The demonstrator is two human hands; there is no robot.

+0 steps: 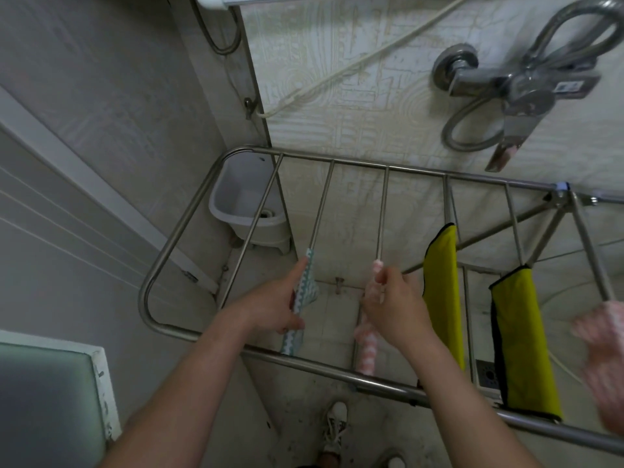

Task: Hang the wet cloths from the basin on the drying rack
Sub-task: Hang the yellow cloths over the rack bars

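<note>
A steel drying rack [175, 238] stands in front of me with several parallel bars. My left hand [275, 305] pinches a teal-and-white patterned cloth [305, 292] draped over the second bar from the left. My right hand [393, 305] grips a pink-and-white cloth [366, 352] that hangs on the third bar. Two yellow cloths with black edging hang further right, one [442, 285] on the fourth bar and one [521, 342] on the fifth. Another pink cloth [604, 352] hangs blurred at the right edge. A grey plastic basin [236, 197] sits on the floor under the rack's far left corner.
A tiled wall with a metal tap and coiled shower hose [513, 86] rises behind the rack. A grey door panel [84, 163] runs along the left. A white-framed appliance top [50, 400] fills the bottom left. My shoes [334, 430] stand on the dirty floor below.
</note>
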